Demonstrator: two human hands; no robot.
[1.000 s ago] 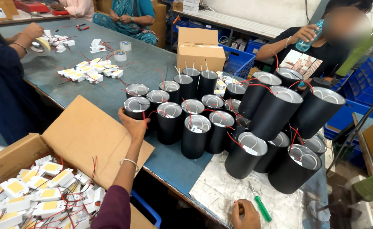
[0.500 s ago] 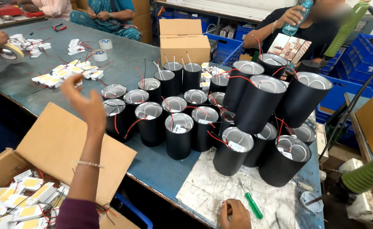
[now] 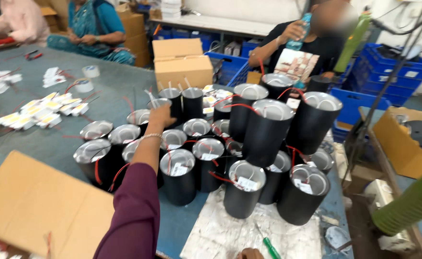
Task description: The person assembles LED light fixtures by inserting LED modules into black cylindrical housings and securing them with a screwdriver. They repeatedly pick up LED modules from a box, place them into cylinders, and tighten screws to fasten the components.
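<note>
My left hand (image 3: 162, 117), on a maroon-sleeved arm with a thin bracelet, reaches into a cluster of black cylindrical housings with silver insides and red wires. It lies against a small housing (image 3: 159, 102) at the back of the cluster, and its fingers are hidden behind the hand. Several more small housings (image 3: 178, 176) stand around the arm, and taller ones (image 3: 266, 132) rise to the right. Only the top of my right hand (image 3: 249, 253) shows at the bottom edge, beside a green-handled screwdriver (image 3: 270, 248) lying on a white sheet (image 3: 211, 230).
A flat cardboard sheet (image 3: 33, 201) lies at near left. White small parts (image 3: 38, 111) and tape rolls (image 3: 83, 86) are spread over the grey table. A closed carton (image 3: 182, 64) stands behind the cluster. Other people sit at the far side, with blue crates (image 3: 388, 76) on the right.
My left hand has swung from above the cardboard, raised with fingers apart, forward and right into the cluster of housings. The view has shifted right and closer.
</note>
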